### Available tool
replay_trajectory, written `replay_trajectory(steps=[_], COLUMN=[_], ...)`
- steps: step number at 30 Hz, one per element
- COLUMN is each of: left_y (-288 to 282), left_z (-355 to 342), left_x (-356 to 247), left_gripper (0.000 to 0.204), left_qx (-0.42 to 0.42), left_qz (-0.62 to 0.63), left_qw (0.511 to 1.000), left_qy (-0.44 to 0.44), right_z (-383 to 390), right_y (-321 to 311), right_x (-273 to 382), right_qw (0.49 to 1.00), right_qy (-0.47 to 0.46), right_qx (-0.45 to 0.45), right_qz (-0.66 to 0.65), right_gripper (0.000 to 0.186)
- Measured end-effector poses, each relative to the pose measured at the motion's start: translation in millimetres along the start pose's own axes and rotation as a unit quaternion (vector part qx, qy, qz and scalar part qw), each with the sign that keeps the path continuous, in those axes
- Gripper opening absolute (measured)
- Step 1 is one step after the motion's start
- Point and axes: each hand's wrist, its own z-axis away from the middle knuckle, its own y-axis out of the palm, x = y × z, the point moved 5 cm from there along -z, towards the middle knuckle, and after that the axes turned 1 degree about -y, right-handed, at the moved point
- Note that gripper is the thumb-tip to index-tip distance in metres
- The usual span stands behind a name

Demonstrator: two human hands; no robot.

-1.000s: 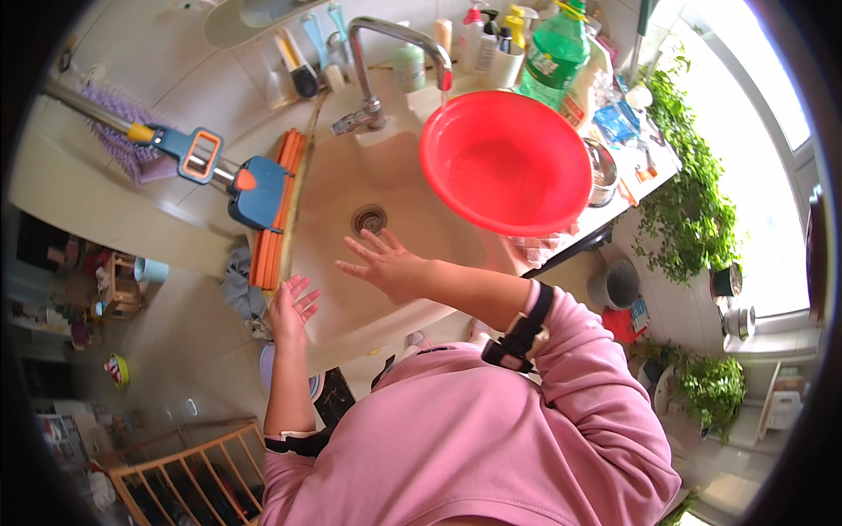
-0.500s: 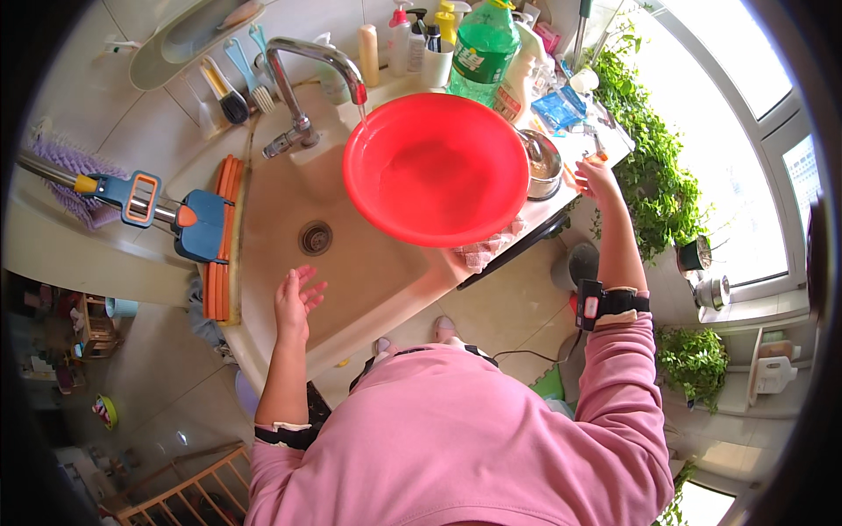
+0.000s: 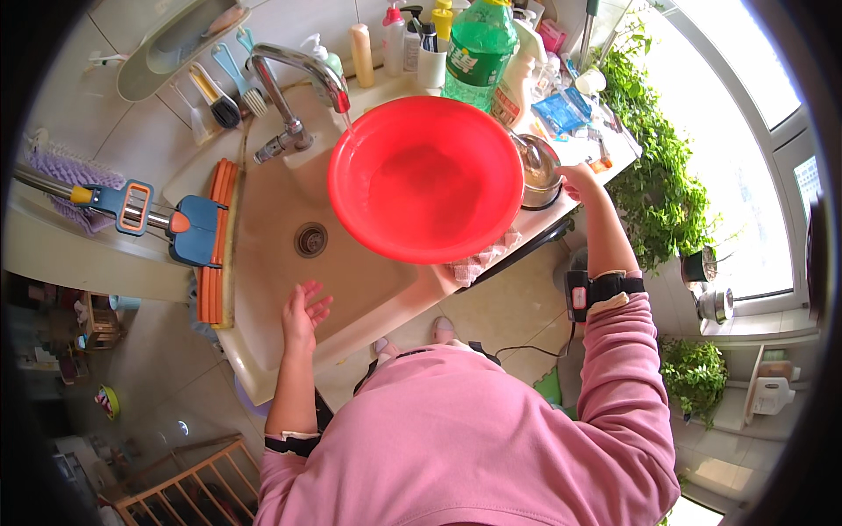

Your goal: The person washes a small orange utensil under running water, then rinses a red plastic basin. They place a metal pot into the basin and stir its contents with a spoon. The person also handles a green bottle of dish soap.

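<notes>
Water from the curved steel faucet runs into a large red plastic basin, which sits across the right side of the sink and holds some water. Against the basin's right side stands a round metal bowl with a utensil in it; its contents are hard to make out. My right hand is at the bowl's right rim, with bent fingers closed on the edge. Over the front of the beige sink, my left hand hangs with its fingers spread, holding nothing.
A green-labelled plastic bottle and several pump bottles line the back. Right of them lie a blue packet and small items. A checkered cloth is under the basin's front edge. An orange-and-blue mop leans at the sink's left.
My right hand has moved left and inward to the metal bowl's rim, and its fingers have closed. My left hand stays open, slightly lower. The view has shifted a little.
</notes>
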Motion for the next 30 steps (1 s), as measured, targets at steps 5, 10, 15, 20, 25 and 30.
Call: replay_trajectory(steps=[5,10,15,20,25,30], left_y=[-1,-3,-4,-4,-2,1], left_z=[-1,1,5,8,7,5], left_x=[10,16,18,19,20,24], left_gripper=[0.046,0.050,0.046,0.047,0.045,0.043], left_qx=[-0.007,-0.002,-0.013,-0.020,-0.007,0.005], left_qz=[0.009,0.018,0.019,0.012,0.014,0.006], left_qw=[1.000,1.000,0.999,0.999,0.999,0.999], left_qy=[-0.003,-0.016,-0.025,-0.034,-0.034,-0.036], right_z=[-9,-15,-15,-7,1,10], right_y=[-1,3,3,-5,-10,-34], right_x=[0,-4,-6,-13,-15,-28], right_qw=[0.998,0.997,0.995,0.990,0.987,0.988], right_qy=[0.022,0.043,0.053,0.125,0.092,0.060], right_qx=[0.019,0.041,0.083,0.051,0.104,0.091], right_qz=[0.052,0.042,-0.022,-0.041,-0.084,-0.108], right_gripper=[0.028,0.027,0.023,0.027,0.036,0.038])
